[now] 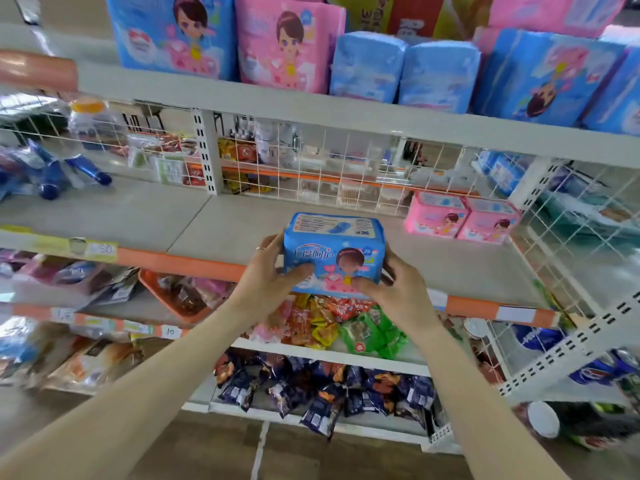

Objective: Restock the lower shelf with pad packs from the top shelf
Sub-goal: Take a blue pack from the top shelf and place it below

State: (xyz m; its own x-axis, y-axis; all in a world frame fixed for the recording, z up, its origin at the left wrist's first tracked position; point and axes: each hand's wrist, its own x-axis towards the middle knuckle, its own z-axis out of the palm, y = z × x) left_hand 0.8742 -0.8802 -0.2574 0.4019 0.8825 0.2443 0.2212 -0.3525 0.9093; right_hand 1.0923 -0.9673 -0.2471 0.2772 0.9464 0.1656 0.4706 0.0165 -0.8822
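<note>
From the head camera, both forearms reach forward to a shop rack; the left hand (266,271) and the right hand (394,282) grip one blue pad pack (334,252) between them, each hand narrowed round its own end of the pack; the left thumb lies across the printed front and its fingers curl round the left side, one of them wearing a ring (260,248); the right thumb presses low on the front, and the right fingers wrap behind the right side.

The pack stands upright with its cartoon face toward the camera, at the front edge of the lower shelf (173,220), just above the orange price strip (194,263); whether its base touches the shelf board cannot be told. Two small pink packs (436,214) sit side by side on the same shelf, back and to the right, close to the wire mesh (329,168) behind it; blue tubes (69,171) lie at the far left.

Above, the top shelf (242,98) carries a large blue pack (169,32), a large pink pack (284,43) beside it, then two pale blue packs (367,67) touching each other, and more blue ones leaning at the right. Below the hands, an orange tray (173,299) and bright snack packets (329,323) fill the next shelves down.
</note>
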